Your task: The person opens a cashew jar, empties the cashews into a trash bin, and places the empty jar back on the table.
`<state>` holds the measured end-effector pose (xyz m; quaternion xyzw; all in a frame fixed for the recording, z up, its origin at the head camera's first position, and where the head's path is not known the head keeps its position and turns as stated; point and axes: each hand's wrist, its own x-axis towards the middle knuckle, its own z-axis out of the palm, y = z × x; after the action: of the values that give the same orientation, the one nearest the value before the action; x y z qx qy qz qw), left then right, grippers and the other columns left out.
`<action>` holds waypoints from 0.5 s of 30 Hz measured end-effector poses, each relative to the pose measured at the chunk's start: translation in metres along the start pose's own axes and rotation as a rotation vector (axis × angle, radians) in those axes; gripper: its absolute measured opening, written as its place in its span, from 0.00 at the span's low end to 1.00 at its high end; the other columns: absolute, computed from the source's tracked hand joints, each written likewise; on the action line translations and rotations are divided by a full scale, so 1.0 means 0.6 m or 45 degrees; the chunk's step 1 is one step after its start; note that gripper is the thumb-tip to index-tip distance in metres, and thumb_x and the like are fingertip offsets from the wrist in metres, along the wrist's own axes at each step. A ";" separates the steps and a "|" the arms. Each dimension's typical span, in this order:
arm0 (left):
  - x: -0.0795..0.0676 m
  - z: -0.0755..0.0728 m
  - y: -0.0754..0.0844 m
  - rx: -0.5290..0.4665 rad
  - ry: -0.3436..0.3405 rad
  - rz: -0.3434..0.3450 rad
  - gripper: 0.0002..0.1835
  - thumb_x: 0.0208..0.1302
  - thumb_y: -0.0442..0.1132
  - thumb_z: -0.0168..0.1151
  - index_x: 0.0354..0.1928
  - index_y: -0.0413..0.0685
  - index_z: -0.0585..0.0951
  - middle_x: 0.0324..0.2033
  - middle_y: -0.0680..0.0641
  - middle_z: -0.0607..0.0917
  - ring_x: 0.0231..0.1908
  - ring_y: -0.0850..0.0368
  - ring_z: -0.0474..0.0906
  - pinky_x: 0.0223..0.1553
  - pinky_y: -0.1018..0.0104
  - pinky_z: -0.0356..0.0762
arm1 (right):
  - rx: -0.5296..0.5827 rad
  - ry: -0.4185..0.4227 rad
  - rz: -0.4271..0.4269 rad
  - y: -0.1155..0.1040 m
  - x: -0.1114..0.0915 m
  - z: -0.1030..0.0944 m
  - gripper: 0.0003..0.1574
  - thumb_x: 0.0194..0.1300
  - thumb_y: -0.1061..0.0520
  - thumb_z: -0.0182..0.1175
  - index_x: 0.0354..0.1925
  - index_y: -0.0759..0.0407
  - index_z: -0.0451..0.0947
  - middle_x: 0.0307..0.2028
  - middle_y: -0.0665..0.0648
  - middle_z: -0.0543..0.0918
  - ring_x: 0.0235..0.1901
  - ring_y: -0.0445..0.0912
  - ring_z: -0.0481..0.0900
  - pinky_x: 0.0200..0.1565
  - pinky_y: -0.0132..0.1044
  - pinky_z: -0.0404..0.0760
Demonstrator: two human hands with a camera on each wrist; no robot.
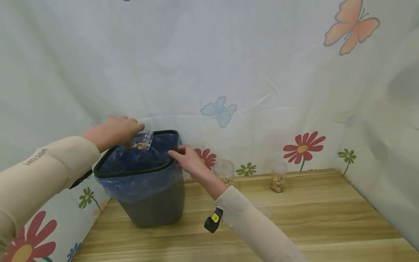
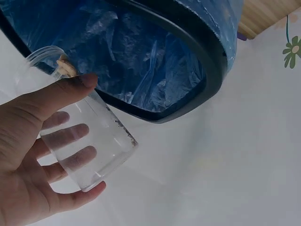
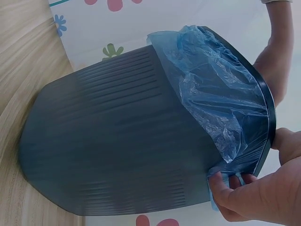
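My left hand (image 1: 119, 131) grips a clear plastic jar (image 2: 103, 155), tilted on its side over the mouth of a grey trash bin (image 1: 154, 211). Some pale nuts (image 1: 141, 146) lie near the jar's open end, and dark crumbs line its inner wall in the left wrist view. A blue plastic bag (image 1: 144, 187) lines the bin and folds down over its outside below the dark rim (image 1: 131, 173). On the bin's right side, my right hand (image 1: 189, 160) pinches the rim and the bag edge, thumb on top and fingers curled beneath.
Behind my right forearm stands a lidded clear jar (image 1: 224, 168) with nuts. Another nut jar (image 1: 277, 182) is farther right, near the back edge of the wooden table (image 1: 314, 222). A clear round lid (image 1: 263, 209) lies by my right sleeve. Printed cloth (image 1: 262, 72) hangs behind.
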<state>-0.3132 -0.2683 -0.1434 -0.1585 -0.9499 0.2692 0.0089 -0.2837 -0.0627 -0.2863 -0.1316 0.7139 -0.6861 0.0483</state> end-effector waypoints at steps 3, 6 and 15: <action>0.001 -0.002 0.004 0.009 -0.005 0.006 0.39 0.47 0.37 0.82 0.63 0.42 0.76 0.53 0.40 0.81 0.47 0.39 0.78 0.37 0.40 0.77 | 0.001 0.002 -0.006 0.001 0.000 0.000 0.34 0.75 0.47 0.60 0.68 0.65 0.66 0.61 0.62 0.76 0.55 0.52 0.81 0.58 0.45 0.80; 0.005 -0.004 0.012 0.028 -0.003 0.015 0.38 0.48 0.38 0.82 0.63 0.43 0.76 0.52 0.41 0.81 0.47 0.39 0.78 0.38 0.40 0.77 | 0.003 0.002 -0.006 0.000 0.000 -0.002 0.34 0.75 0.47 0.61 0.68 0.65 0.67 0.60 0.62 0.76 0.54 0.52 0.81 0.58 0.46 0.80; 0.027 -0.010 0.045 0.036 0.085 0.092 0.32 0.43 0.41 0.85 0.52 0.48 0.80 0.45 0.44 0.83 0.44 0.41 0.77 0.45 0.34 0.73 | 0.026 0.004 0.007 -0.005 -0.003 0.002 0.33 0.74 0.47 0.62 0.66 0.65 0.67 0.59 0.61 0.77 0.53 0.51 0.80 0.59 0.47 0.79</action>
<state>-0.3197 -0.2387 -0.1531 -0.2017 -0.9388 0.2774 0.0331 -0.2811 -0.0636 -0.2838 -0.1279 0.7071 -0.6936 0.0503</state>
